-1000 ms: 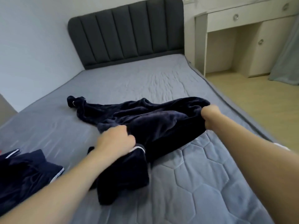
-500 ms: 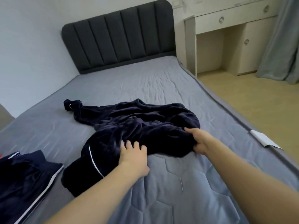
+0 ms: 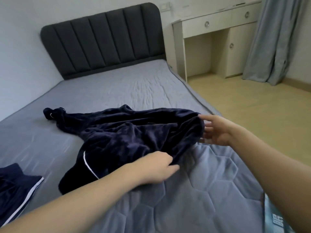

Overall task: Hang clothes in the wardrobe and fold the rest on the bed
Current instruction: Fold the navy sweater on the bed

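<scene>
Two bare hands work a dark navy plush garment [image 3: 134,133] crumpled mid-bed [image 3: 117,91], its sleeve trailing toward 10 o'clock. A second navy garment with white stripes [image 3: 15,187] lies at 8 o'clock, apart from it. At 3 o'clock the right hand [image 3: 217,132] touches the fabric's edge, fingers spread. Left hand [image 3: 158,167] at 6 o'clock pinches the lower hem.

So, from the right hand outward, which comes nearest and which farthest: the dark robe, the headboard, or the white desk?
From the right hand:
1. Dark robe, touching its fingers, just left.
2. White desk, beyond the bed's right side.
3. Headboard, far end, up and left; too close to the desk to call.
</scene>
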### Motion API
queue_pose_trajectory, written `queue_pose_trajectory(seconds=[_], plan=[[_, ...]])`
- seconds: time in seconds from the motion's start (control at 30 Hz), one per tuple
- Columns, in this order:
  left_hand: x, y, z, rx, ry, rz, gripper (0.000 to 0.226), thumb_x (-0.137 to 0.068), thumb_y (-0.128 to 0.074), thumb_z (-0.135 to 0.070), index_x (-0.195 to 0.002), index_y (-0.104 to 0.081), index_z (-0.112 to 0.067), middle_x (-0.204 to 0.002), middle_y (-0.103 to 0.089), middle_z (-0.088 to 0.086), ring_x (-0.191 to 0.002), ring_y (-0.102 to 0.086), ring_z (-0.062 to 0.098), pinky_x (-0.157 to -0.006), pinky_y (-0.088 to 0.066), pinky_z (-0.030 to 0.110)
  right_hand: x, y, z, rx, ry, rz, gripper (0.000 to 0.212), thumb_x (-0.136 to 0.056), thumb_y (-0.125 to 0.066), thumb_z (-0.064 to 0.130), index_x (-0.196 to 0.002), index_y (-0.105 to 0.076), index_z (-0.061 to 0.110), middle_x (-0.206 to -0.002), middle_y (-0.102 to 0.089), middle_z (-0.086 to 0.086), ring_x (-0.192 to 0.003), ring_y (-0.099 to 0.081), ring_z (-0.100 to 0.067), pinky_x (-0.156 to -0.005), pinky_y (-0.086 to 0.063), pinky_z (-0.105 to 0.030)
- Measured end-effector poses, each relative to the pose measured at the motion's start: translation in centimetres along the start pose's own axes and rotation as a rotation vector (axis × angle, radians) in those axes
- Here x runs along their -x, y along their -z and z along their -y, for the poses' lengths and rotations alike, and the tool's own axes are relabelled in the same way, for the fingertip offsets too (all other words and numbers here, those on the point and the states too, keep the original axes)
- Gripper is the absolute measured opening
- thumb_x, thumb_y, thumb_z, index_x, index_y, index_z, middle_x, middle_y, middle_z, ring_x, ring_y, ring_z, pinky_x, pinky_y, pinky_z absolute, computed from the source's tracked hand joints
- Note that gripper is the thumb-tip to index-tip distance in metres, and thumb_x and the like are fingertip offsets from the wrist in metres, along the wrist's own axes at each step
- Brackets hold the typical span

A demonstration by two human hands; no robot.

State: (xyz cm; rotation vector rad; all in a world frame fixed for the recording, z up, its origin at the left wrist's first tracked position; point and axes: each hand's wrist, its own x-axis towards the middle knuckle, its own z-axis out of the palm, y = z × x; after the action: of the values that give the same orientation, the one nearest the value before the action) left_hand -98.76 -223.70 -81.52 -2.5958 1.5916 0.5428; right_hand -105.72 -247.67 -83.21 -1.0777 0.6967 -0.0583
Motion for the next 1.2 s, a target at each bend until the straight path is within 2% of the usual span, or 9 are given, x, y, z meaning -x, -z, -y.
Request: queue_pose_trajectory(seconds=[0.13,0.23,0.37,0.5,0.6,0.67,0.87,0.97,1.2], plan=[[0.2,-2.3,-2.3,0.117,-0.121,0.083,0.028,-0.088,-0.054,-0.048,-0.11,-0.051,-0.03,-0.12,-0.042,-0.003,-0.113,-0.044,0.022,-0.1,-0.04,0.042,1.4,-0.6,-2.9,0.303,-0.142,0.177,0.032,-0.089,-0.062,0.029,-0.113,-0.063,0.008,-0.101,-0.072,-0.009,-0.087,-0.069,-0.023,-0.071,-0.054,-0.034],[0.5,-4.4,-1.3,-0.299,0.108,-0.07,0.068,-0.076,-0.056,-0.062,-0.125,-0.033,-0.021,-0.127,-0.032,0.004,-0.116,-0.038,0.029,-0.091,-0.042,0.046,1.4,-1.1,-2.8,0.131,-0.009,0.097,0.017,-0.097,-0.047,0.011,-0.106,-0.06,0.006,-0.088,-0.072,-0.011,-0.075,-0.068,-0.022,-0.057,-0.056,-0.031],[0.8,-2.3,-0.7,-0.533,0.416,-0.068,0.041,-0.09,-0.051,-0.041,-0.121,-0.049,-0.015,-0.124,-0.054,0.009,-0.11,-0.056,0.031,-0.084,-0.046,0.039,2.0,1.7,-0.1,-0.075,0.158,-0.043,0.021,-0.096,-0.041,0.001,-0.089,-0.06,0.006,-0.072,-0.064,-0.013,-0.059,-0.061,-0.023,-0.051,-0.05,-0.032],[0.8,-0.5,-8.4,0.018,-0.045,0.175,0.037,-0.086,-0.047,-0.045,-0.072,-0.051,-0.011,-0.078,-0.062,0.001,-0.071,-0.06,0.016,-0.056,-0.041,0.022,4.5,6.9,2.9,0.283,0.032,-0.15,0.013,-0.091,-0.055,0.01,-0.084,-0.063,0.003,-0.065,-0.069,-0.015,-0.05,-0.066,-0.024,-0.046,-0.055,-0.032],[0.3,0.2,-15.7,0.431,-0.581,0.533,0.02,-0.091,-0.054,-0.041,-0.089,-0.061,-0.022,-0.083,-0.059,-0.012,-0.078,-0.056,-0.001,-0.066,-0.046,0.013,5.8,10.3,5.3,0.709,-0.173,-0.246,0.027,-0.089,-0.064,0.029,-0.093,-0.065,0.002,-0.079,-0.073,-0.016,-0.063,-0.071,-0.029,-0.056,-0.057,-0.037],[-2.0,1.0,-16.2,0.554,-0.544,0.634,0.014,-0.094,-0.056,-0.028,-0.103,-0.064,-0.02,-0.091,-0.062,-0.01,-0.087,-0.059,0.003,-0.076,-0.047,0.018,6.3,11.6,5.7,0.9,-0.273,-0.242,0.024,-0.089,-0.064,0.027,-0.094,-0.065,0.004,-0.078,-0.074,-0.013,-0.063,-0.071,-0.026,-0.055,-0.056,-0.033],[-11.4,5.0,-5.8,0.363,0.133,-0.329,0.021,-0.088,-0.04,-0.014,-0.089,-0.061,-0.011,-0.089,-0.067,0.007,-0.075,-0.06,0.023,-0.064,-0.044,0.029,4.7,13.8,4.4,1.215,-0.114,-0.463,0.021,-0.094,-0.04,0.007,-0.096,-0.06,0.0,-0.091,-0.065,-0.018,-0.075,-0.064,-0.033,-0.057,-0.054,-0.034],[-15.4,5.8,-0.7,0.259,0.31,-0.374,0.027,-0.087,-0.037,-0.012,-0.103,-0.058,-0.015,-0.109,-0.063,0.006,-0.092,-0.057,0.023,-0.078,-0.045,0.033,3.1,13.7,4.1,1.379,0.255,-0.738,0.021,-0.092,-0.043,0.013,-0.106,-0.056,0.005,-0.106,-0.062,-0.02,-0.094,-0.059,-0.035,-0.072,-0.046,-0.032],[-21.5,7.1,3.2,0.294,0.502,-0.311,0.031,-0.088,-0.035,-0.011,-0.113,-0.052,-0.016,-0.1,-0.065,0.016,-0.082,-0.066,0.03,-0.072,-0.054,0.035,-1.4,9.8,3.6,1.409,0.249,-0.613,0.036,-0.08,-0.042,0.018,-0.111,-0.059,0.012,-0.115,-0.059,-0.015,-0.103,-0.056,-0.033,-0.085,-0.048,-0.036]])
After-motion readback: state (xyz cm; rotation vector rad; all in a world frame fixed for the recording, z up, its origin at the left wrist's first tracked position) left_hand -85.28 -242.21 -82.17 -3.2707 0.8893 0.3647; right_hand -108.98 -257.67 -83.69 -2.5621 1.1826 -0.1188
